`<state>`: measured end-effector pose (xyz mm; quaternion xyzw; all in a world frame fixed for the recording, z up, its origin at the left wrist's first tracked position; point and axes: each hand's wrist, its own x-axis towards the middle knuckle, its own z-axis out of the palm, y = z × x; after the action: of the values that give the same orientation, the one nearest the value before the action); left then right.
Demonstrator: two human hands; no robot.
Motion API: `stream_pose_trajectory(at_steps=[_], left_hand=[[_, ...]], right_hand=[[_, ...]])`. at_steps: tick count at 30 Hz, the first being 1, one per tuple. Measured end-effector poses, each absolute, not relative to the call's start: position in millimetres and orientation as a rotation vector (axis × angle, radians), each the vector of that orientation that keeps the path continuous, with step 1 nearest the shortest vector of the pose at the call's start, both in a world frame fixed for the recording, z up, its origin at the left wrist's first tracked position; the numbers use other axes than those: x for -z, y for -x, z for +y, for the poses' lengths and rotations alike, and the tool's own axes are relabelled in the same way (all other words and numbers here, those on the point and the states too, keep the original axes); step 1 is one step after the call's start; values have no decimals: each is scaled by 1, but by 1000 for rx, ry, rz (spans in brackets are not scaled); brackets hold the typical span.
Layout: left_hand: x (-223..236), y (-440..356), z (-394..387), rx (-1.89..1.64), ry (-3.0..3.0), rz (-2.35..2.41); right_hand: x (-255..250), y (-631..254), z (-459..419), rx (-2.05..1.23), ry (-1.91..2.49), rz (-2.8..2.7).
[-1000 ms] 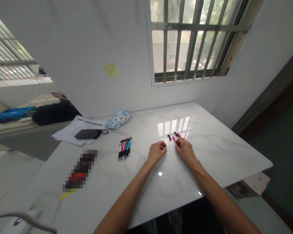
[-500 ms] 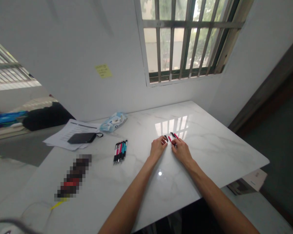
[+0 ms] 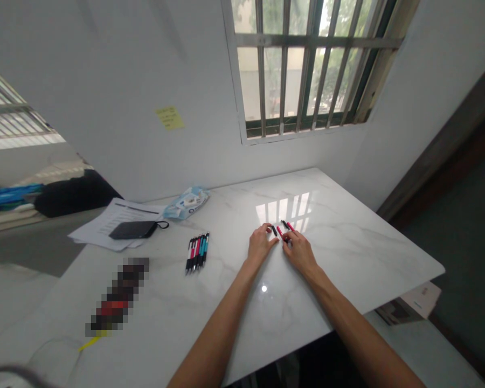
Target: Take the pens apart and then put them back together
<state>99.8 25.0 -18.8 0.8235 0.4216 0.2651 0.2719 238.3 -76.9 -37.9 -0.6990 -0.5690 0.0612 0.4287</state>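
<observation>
My left hand [image 3: 261,243] rests on the white marbled table, thumb and fingers apart, right beside a short black pen piece [image 3: 274,230]. Close by on the right, my right hand [image 3: 299,250] has its fingers curled down on the near end of a pink pen [image 3: 279,231]. Its fingertips partly hide that pen. Just beyond the right fingers lie another pink piece [image 3: 290,226] and a black piece [image 3: 285,224]. Off to the left, several pens [image 3: 197,253] with black, pink, white and teal barrels lie side by side in a row.
At the back left, a black pouch [image 3: 133,230] with a loop lies on printed papers [image 3: 101,226], next to a blue-and-white soft pack [image 3: 187,203]. A blurred dark and red item [image 3: 117,296] lies at the left. A barred window [image 3: 307,81] is above the table.
The view has swung slightly right. My left hand has come closer to the black pen piece, its thumb and fingers spreading around it. My right hand stays at the pink pen.
</observation>
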Motion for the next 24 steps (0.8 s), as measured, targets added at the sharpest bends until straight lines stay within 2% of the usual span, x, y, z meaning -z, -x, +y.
stream_pose_trajectory(at_steps=[24], left_hand=[[20,-101,24,-746,-2081,1056]], right_hand=[[37,-238,-76,-152,1753,-1441]])
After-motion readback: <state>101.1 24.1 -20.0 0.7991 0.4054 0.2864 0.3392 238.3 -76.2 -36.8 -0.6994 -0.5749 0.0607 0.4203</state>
